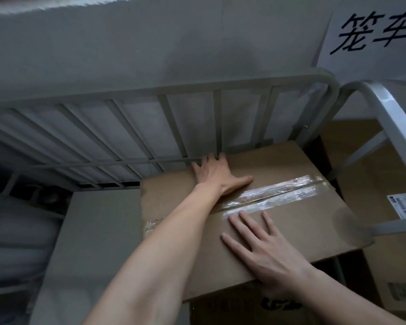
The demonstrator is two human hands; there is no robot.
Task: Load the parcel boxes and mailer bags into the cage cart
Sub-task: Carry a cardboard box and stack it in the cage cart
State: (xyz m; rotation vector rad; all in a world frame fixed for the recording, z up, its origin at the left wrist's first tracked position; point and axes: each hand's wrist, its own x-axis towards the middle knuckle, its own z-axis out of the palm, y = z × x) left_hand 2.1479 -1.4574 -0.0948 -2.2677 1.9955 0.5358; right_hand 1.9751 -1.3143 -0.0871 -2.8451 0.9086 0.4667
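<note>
Presently the taped parcel box lies inside the cage cart, right of centre, resting on a printed carton at 6 o'clock. The left hand lies flat at the box's far edge, at 12 o'clock from its centre, its fingers straight and gripping nothing, tips close to the cart's bars. The right hand presses flat on the near top, fingers spread wide. Risks, as judged: a further push may pinch the left fingertips against the bars. The box sits skewed and appears to overhang the carton, so it may tip at 4 o'clock once released.
</note>
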